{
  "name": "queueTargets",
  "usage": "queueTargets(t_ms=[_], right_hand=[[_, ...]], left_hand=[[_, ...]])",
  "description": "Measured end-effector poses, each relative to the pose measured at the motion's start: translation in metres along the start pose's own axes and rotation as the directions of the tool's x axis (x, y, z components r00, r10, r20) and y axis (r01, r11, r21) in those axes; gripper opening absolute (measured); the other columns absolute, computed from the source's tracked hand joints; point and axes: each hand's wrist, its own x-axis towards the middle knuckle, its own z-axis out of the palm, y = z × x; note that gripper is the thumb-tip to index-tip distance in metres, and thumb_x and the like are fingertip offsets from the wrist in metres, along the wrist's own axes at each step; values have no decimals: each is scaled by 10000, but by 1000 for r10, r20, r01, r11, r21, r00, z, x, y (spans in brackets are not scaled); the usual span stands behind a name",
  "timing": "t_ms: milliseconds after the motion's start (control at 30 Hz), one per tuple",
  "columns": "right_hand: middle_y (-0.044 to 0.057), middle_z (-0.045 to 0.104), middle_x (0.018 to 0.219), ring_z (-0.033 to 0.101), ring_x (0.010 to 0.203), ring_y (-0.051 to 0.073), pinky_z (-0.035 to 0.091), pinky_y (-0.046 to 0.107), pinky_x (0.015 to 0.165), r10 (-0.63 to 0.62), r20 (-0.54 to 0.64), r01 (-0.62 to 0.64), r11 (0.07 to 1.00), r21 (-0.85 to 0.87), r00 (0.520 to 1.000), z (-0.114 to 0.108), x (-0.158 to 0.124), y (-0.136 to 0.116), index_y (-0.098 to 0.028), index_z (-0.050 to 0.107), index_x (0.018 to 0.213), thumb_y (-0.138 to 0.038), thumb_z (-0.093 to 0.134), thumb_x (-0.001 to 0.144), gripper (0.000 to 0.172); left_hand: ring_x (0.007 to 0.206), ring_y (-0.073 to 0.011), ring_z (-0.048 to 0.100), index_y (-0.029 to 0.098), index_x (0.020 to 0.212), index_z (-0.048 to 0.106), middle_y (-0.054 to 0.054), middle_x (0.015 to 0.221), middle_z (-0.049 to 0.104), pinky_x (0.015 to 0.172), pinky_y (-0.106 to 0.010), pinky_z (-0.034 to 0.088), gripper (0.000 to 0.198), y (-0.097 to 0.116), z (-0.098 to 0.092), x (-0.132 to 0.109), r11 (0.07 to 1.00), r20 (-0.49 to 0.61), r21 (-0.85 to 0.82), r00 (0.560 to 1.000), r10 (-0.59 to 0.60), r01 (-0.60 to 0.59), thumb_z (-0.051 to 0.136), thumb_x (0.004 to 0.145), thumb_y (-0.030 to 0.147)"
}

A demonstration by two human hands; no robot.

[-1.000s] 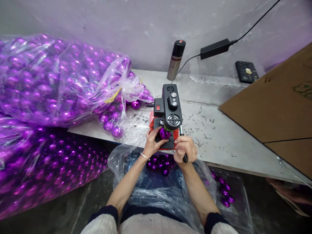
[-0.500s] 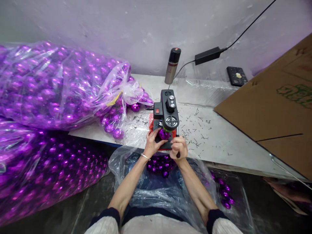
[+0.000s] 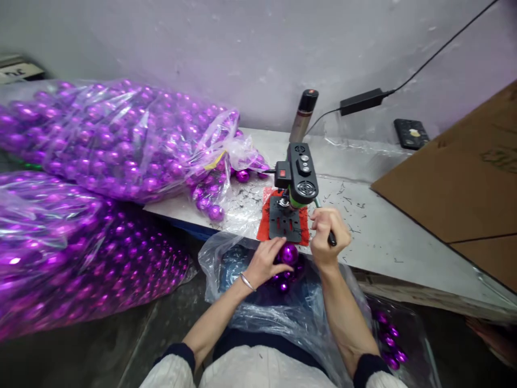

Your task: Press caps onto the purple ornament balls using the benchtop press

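Note:
A shiny purple bauble (image 3: 289,253) sits between the thumb and fingers of my left hand (image 3: 264,262), just off the table's front edge. Below it, more purple baubles (image 3: 284,287) lie in the clear plastic sheet (image 3: 258,318) over my lap. My right hand (image 3: 329,233) is closed round the black-ended lever (image 3: 332,238) of a small black bench press (image 3: 304,175). The press's slotted base plate (image 3: 285,229) rests on a red cloth (image 3: 264,221), with no bauble on it.
Big clear bags of purple baubles (image 3: 121,140) fill the left side. A spray can (image 3: 304,116), a black power adapter (image 3: 361,101) and a phone (image 3: 411,133) are at the back. A cardboard box (image 3: 456,178) leans at the right. Small dark scraps litter the white table (image 3: 363,205).
My left hand has drawn the bauble from under the press toward me, past the table edge. My right hand still grips the lever, which has swung outward. The camera view has shifted left.

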Motion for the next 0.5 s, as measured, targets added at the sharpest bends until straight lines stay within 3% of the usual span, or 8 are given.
queueTargets(t_ms=[100, 167, 233, 300, 400, 500], right_hand=[[-2, 601, 676, 596, 663, 153, 440, 320, 656, -32, -21, 32, 999, -9, 999, 2, -10, 9, -220, 517, 670, -184, 486, 980, 314], [0, 596, 667, 595, 657, 156, 437, 320, 645, -37, -25, 36, 999, -14, 999, 4, -13, 12, -221, 516, 663, -192, 481, 983, 323], [1, 592, 662, 589, 649, 156, 434, 320, 636, -35, -27, 34, 999, -24, 999, 5, -14, 12, -221, 517, 661, -196, 475, 985, 328], [1, 590, 662, 585, 644, 152, 433, 318, 633, -33, -35, 32, 999, -27, 999, 6, -13, 11, -220, 517, 659, -195, 474, 986, 330], [-5, 582, 654, 585, 644, 148, 431, 314, 633, -33, -60, 31, 999, -26, 998, 8, -13, 10, -219, 510, 655, -185, 480, 983, 331], [-9, 569, 639, 583, 636, 147, 423, 314, 624, -37, -78, 35, 999, -26, 996, 10, -13, 11, -219, 504, 650, -185, 481, 982, 334]], left_hand=[[1178, -329, 691, 178, 1451, 534, -198, 1286, 694, 987, -472, 579, 959, 5, -4, -14, 996, 54, 74, 997, 48, -52, 754, 698, 730], [1177, -305, 689, 184, 1415, 567, -174, 1256, 709, 1003, -459, 569, 794, -1, -15, -6, 990, -33, 138, 999, 27, -22, 716, 804, 670], [1216, -287, 666, 184, 1365, 605, -164, 1259, 708, 1054, -465, 537, 534, -13, -31, 10, 969, -183, 231, 982, -41, 83, 633, 948, 517], [1253, -283, 644, 167, 1326, 627, -176, 1290, 695, 1090, -477, 511, 372, -29, -48, 26, 926, -322, 297, 938, -131, 231, 530, 1019, 354], [1351, -298, 582, 116, 1352, 596, -220, 1414, 618, 1122, -493, 493, 392, -52, -68, 39, 859, -396, 333, 885, -246, 389, 438, 997, 171], [1485, -347, 434, 63, 1386, 559, -257, 1550, 480, 1198, -556, 401, 501, -60, -80, 38, 777, -402, 418, 863, -305, 470, 437, 900, 46]])
